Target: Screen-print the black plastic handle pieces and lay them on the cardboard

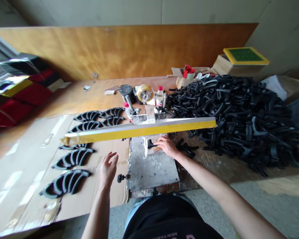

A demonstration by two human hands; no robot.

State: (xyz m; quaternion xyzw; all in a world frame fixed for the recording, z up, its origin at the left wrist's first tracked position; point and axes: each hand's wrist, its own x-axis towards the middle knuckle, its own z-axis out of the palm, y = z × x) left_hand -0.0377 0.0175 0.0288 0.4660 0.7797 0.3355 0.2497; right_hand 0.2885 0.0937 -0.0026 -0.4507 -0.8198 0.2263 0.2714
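My right hand (pixel 166 146) reaches over the grey metal plate (pixel 154 171), its fingers closed on the end of a small black plastic handle (pixel 150 144). That part lies on a pale block fixed to the plate. Above the cardboard sheet, my left hand (pixel 108 168) holds nothing, its fingers apart. It is nearest to the plate's left edge and a black knob (pixel 121 178). A long yellow-and-white bar (pixel 144 129) crosses just beyond both hands. Loose black parts (pixel 187 147) lie right of my right hand.
A large heap of black plastic parts (pixel 229 109) covers the right side. Rows of curved black parts (pixel 64 183) lie on cardboard (pixel 22 159) at left. Behind the bar stand a tape roll (pixel 145 93), a red-capped bottle (pixel 159 96) and a dark jar (pixel 126 92).
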